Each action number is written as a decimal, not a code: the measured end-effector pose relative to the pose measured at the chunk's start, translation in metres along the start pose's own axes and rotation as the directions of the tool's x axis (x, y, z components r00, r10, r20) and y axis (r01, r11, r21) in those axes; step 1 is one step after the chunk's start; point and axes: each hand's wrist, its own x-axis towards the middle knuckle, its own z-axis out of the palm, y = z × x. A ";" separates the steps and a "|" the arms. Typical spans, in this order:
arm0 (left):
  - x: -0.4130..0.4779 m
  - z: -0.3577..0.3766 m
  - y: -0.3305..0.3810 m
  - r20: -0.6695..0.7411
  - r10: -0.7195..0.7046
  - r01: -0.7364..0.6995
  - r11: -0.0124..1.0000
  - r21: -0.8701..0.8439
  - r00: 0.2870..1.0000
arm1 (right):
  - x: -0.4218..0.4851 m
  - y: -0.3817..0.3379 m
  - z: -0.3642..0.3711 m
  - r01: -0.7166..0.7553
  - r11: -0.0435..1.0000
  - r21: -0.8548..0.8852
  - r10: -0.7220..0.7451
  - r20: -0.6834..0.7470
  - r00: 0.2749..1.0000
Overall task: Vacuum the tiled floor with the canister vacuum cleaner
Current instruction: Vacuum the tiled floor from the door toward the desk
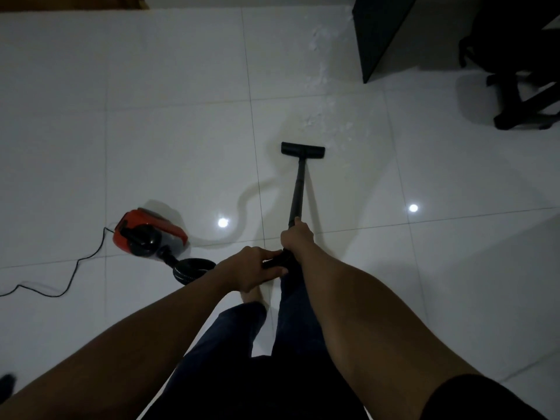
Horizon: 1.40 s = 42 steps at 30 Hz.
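Mid-pass, I'd judge: my right hand [297,237] and left hand [251,268] both gripped the long black vacuum wand [298,189]; next push should reach the white crumbs [327,119] upper-centre.

One wide-angle camera on the person's head faces forward and steeply down. The arms [363,313] loom near at the bottom, the vacuum tube [297,189] recedes across the tiled floor [151,71], and a dim strip [72,1] at top left may be a wall.
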 end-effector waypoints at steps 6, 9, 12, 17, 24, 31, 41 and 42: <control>0.050 -0.032 0.030 -0.037 -0.023 0.021 0.999 -0.045 0.999 | 0.030 -0.041 -0.053 0.021 0.999 -0.044 -0.021 0.007 1.000; 0.085 -0.052 0.055 -0.010 -0.034 0.033 0.998 -0.057 0.999 | 0.048 -0.062 -0.095 0.049 0.997 -0.065 -0.048 0.011 0.999; 0.114 -0.065 0.080 0.007 -0.041 0.042 0.992 -0.122 0.999 | 0.071 -0.075 -0.128 0.096 0.989 -0.110 -0.092 0.041 0.995; 0.163 -0.077 0.111 -0.003 -0.092 0.089 0.967 -0.238 0.996 | 0.110 -0.096 -0.178 0.161 0.959 -0.232 -0.155 0.048 0.987; 0.201 -0.127 0.137 -0.084 -0.068 0.047 0.972 -0.232 0.994 | 0.146 -0.147 -0.215 0.201 0.943 -0.267 -0.192 0.060 0.980; 0.250 -0.179 0.117 -0.140 -0.148 0.126 0.980 -0.153 0.979 | 0.179 -0.218 -0.232 0.237 0.931 -0.278 -0.223 0.079 0.972; 0.307 -0.304 0.103 -0.129 -0.155 0.116 0.957 -0.265 0.980 | 0.234 -0.349 -0.246 0.225 0.929 -0.295 -0.217 0.059 0.974; 0.304 -0.319 0.108 -0.138 -0.123 0.079 0.954 -0.289 0.983 | 0.238 -0.360 -0.244 0.218 0.937 -0.274 -0.215 0.043 0.976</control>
